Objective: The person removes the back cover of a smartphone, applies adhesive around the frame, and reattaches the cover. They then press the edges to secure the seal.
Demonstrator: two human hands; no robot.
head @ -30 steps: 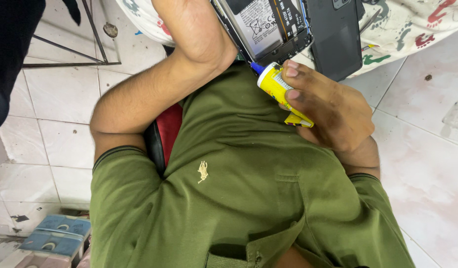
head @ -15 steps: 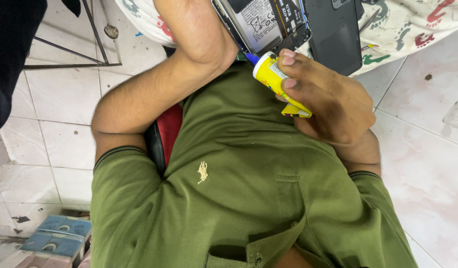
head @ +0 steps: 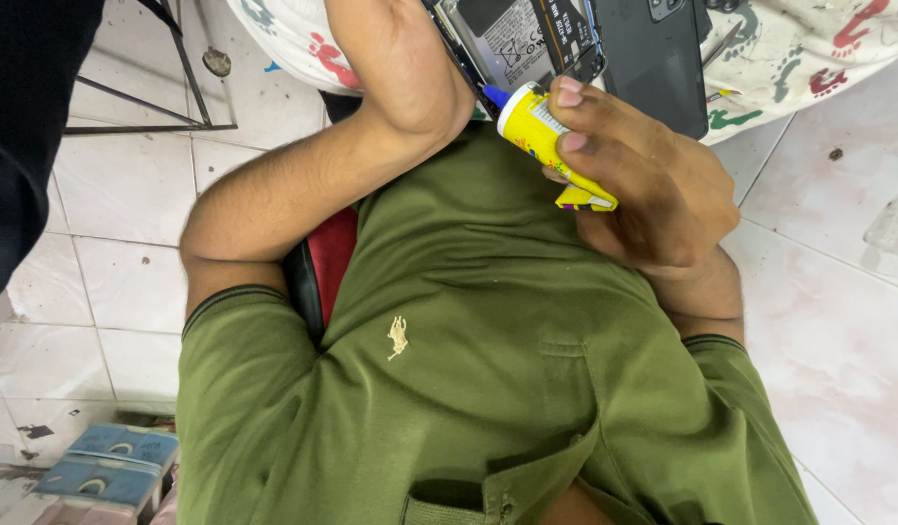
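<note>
Right hand (head: 643, 185): fingers (head: 575, 97) closed around a small yellow glue tube (head: 551, 146), its blue nozzle aimed at the lower edge of an opened phone (head: 527, 39). The phone lies with its inner parts exposed, just beside a dark back cover (head: 653, 58); both rest on a white cloth with coloured footprints (head: 809, 49). Left hand (head: 400, 68): bent at the wrist near the phone's left side, fingers out of frame; grip cannot be determined. Below: olive green polo shirt (head: 488, 369). Surroundings: white tiled floor (head: 828, 321), a black metal frame (head: 176, 68) at upper left, blue boxes (head: 108, 467) at lower left.
</note>
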